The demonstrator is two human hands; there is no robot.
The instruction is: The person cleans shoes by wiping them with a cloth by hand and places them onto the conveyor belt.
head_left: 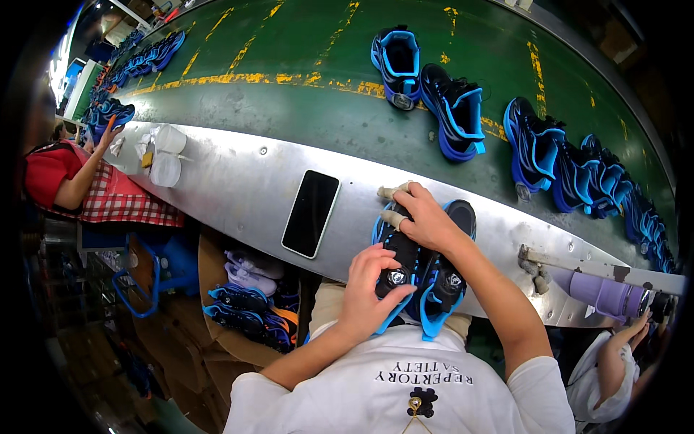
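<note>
Two black and blue shoes lie side by side at the near edge of the metal counter [238, 181], heels toward the person. The left hand [365, 289] grips the heel of the left shoe [397, 264], its fingers [390, 254] curled over the tongue. The right hand [426, 220] presses on the toe end of the same shoe, fingers bent around it, two fingertips wrapped in tape. The right shoe [448, 278] lies touching it, untouched by either hand. A dark phone [311, 213] lies flat on the counter just to the left. More shoes [455, 108] ride the green conveyor belt [289, 43] beyond.
</note>
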